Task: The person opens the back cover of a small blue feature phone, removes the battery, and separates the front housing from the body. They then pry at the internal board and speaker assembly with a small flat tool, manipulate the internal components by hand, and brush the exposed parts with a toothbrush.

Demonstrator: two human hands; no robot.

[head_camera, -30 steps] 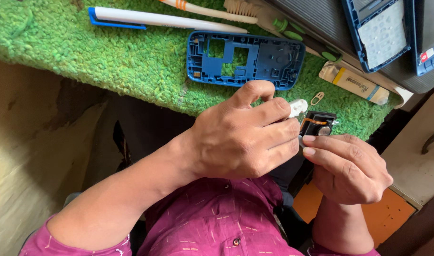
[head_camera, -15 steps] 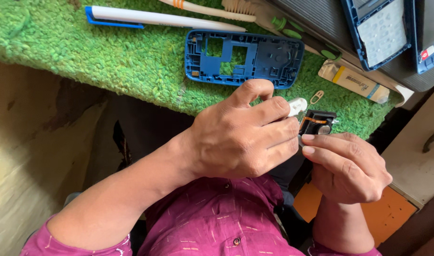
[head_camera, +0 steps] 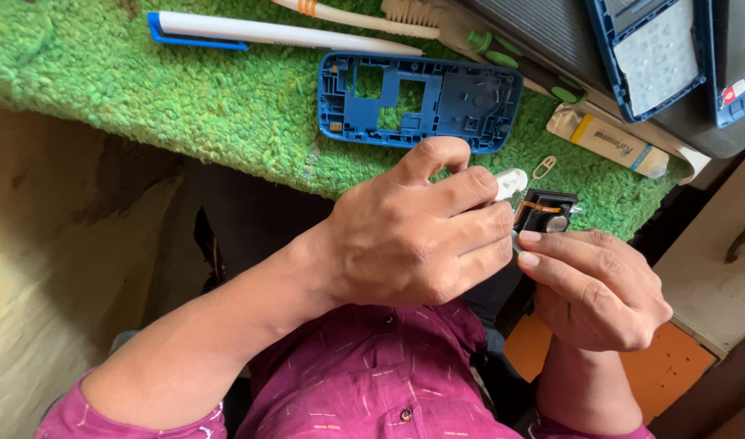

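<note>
The work in hand looks like the fine stage of taking apart or refitting a small phone: both hands meet over the near edge of the green shaggy mat (head_camera: 185, 106), busy with one small module. The left hand (head_camera: 413, 244) is the larger shape in view, its back turned up and its fingers curled closed around a small white-tipped tool (head_camera: 511, 183), of which only the pale end pokes out past the knuckles; how firmly it is pinched cannot be told. The right hand (head_camera: 600, 284) sits just to the right of it and slightly nearer the body, its fingertips narrowed onto the lower edge of a small black component with an orange flex strip and a round metal part (head_camera: 546, 213), which lies directly between the two grips, touching the right fingertips and right beside the tool's end. Judging from this, the next move calls for a steady, tiny motion of the tool tip against the module while the right fingers keep it from twisting. Just beyond the left knuckles lies the blue phone frame (head_camera: 421, 102), empty of its parts; farther out, a white pen with a blue clip (head_camera: 283, 32). Right of the module a small metal pin (head_camera: 542, 167) rests on the mat, apart from both hands.
</note>
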